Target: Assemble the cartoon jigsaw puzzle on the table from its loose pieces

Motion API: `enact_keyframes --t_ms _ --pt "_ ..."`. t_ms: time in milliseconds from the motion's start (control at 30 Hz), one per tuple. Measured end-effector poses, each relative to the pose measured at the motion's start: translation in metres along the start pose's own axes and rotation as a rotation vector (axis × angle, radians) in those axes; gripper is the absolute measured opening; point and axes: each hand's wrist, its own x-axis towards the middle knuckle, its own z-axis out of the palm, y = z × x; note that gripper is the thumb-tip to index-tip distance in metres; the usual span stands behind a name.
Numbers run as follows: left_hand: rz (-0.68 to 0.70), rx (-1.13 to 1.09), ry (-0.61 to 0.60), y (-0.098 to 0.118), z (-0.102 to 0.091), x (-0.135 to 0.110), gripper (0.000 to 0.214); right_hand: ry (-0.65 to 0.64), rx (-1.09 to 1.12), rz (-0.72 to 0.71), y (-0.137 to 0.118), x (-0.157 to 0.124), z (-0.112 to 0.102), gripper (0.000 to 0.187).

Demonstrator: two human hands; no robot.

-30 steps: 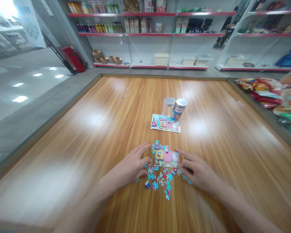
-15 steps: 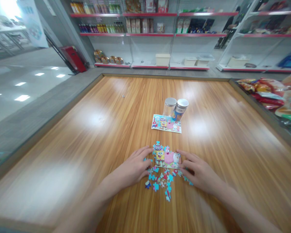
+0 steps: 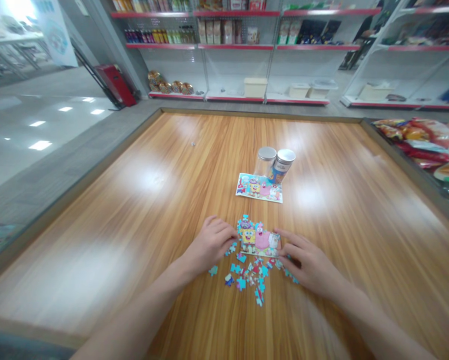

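Observation:
A partly joined jigsaw puzzle with a yellow square figure and a pink figure lies in front of me. My left hand is at its left edge, fingers curled and thumb drawn in to them as in a pinch; whatever is between the fingertips is hidden. My right hand rests at the right edge, fingers apart, with fingertips against the puzzle's side. Loose puzzle pieces are scattered below the joined part, and some lie partly beneath both hands. A single blue piece lies under my left wrist.
Beyond the puzzle lies a printed picture card, with a clear jar and a labelled tin behind it. Snack bags are beyond the table's right edge. Store shelves stand behind the wooden table.
My left hand has drawn its fingers together and lifted slightly, uncovering a blue piece beneath the wrist. My right hand stays at the puzzle's right edge. The view has shifted a little.

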Motion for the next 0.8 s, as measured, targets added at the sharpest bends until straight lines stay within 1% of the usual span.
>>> enact_keyframes --t_ms 67,133,233,367,500,533,700,800 --pt "-0.051 -0.039 0.095 -0.008 0.004 0.003 0.006 0.002 -0.003 0.005 0.0 0.0 -0.001 0.011" --pt "-0.074 -0.059 0.161 -0.015 0.009 0.005 0.004 -0.001 -0.007 0.011 0.0 0.0 -0.001 0.01" --pt "-0.07 -0.049 0.191 -0.023 0.014 0.007 0.004 -0.001 -0.01 0.004 0.0 0.001 0.0 0.01" --pt "-0.06 -0.005 0.175 -0.025 0.019 0.007 0.009 -0.004 -0.009 0.005 0.0 0.001 0.001 0.011" --pt "-0.075 0.077 0.16 -0.023 0.018 0.006 0.032 -0.001 -0.004 0.004 -0.001 0.001 0.0 0.01" --pt "-0.075 0.097 0.152 -0.023 0.017 0.005 0.035 -0.001 -0.003 0.003 -0.001 0.001 -0.001 0.01" --pt "0.016 0.107 0.055 -0.021 0.008 0.003 0.027 -0.002 0.001 0.009 -0.002 0.0 0.0 0.01" --pt "0.057 0.075 -0.008 -0.018 0.004 0.004 0.03 0.011 -0.002 0.01 -0.002 0.001 0.0 0.01"
